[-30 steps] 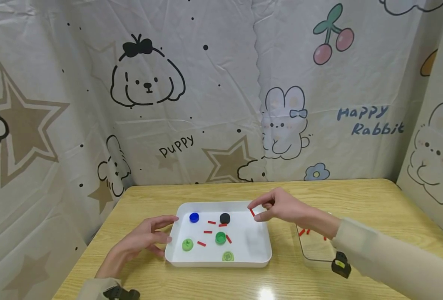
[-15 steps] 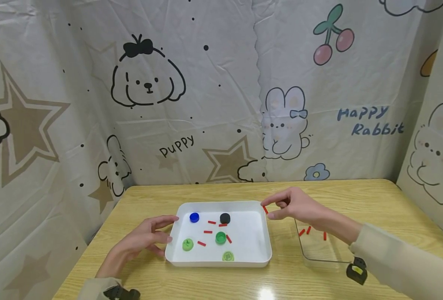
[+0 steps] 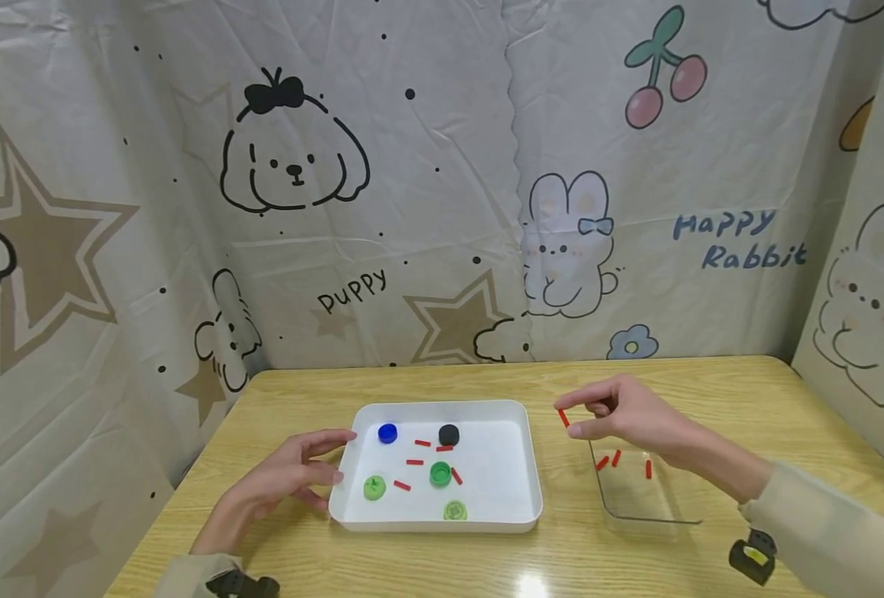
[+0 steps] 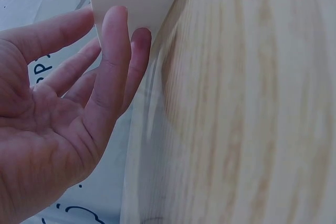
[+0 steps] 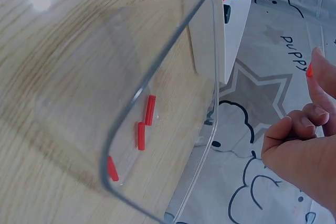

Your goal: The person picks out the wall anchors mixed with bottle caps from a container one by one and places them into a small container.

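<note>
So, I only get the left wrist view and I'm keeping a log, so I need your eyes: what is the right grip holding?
Observer: The right grip pinches a red stick.

Operator: My view shows just the outside of the white tray. Is that stick over it?

Observer: No. In the head view it shows to the right of the tray, past the rim.

Operator: And is there anything in the clear container, if you have one in sight?

Observer: Yes, three more red sticks lie in it.
</note>
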Demonstrator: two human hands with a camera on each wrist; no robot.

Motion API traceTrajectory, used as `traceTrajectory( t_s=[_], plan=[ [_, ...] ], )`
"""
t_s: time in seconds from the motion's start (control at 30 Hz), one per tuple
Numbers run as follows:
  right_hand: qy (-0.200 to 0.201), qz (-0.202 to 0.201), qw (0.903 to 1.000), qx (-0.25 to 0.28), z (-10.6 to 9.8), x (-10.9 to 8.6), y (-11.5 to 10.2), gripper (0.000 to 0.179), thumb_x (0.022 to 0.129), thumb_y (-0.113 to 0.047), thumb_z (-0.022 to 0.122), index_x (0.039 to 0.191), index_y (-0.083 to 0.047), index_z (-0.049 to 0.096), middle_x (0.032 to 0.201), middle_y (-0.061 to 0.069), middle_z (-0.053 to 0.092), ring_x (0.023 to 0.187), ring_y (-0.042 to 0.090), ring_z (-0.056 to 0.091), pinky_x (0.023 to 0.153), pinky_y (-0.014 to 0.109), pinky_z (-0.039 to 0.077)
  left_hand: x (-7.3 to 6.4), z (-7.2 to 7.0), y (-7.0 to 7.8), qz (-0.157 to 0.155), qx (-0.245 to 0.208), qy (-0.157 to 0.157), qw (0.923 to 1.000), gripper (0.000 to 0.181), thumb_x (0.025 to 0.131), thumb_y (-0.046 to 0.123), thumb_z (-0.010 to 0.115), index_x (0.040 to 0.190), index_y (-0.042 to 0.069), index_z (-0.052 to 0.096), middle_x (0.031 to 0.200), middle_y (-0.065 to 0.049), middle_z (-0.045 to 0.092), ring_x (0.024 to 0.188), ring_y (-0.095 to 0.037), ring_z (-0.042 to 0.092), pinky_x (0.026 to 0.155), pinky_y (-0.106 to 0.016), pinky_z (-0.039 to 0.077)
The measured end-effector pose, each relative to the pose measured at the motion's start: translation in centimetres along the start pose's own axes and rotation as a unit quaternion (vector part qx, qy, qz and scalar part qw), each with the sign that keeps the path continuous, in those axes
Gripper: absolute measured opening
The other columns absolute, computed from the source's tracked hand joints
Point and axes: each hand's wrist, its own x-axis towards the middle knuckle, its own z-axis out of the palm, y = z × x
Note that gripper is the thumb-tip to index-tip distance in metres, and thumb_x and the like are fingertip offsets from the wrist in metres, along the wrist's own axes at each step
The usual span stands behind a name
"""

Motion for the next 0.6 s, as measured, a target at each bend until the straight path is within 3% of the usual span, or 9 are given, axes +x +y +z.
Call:
traceTrajectory(
  t_s=[0.6],
  plan=[
    [0.048,-0.005,0.9985,-0.025,-3.4,-3.4,2.7,0.044,0.091,-0.014,0.083,0.13,0.003,0.072,0.077,0.002,0.033,0.073,0.018,0.038,0.062,0.031,0.038,-0.1,0.0,0.1,0.0,0.007,0.0,1.0,0.069,0.093,0.005,0.074,0.156,-0.001,0.046,0.166,-0.029,0.03,0.112,-0.03,0.067,0.067,-0.045,0.065]
  ],
)
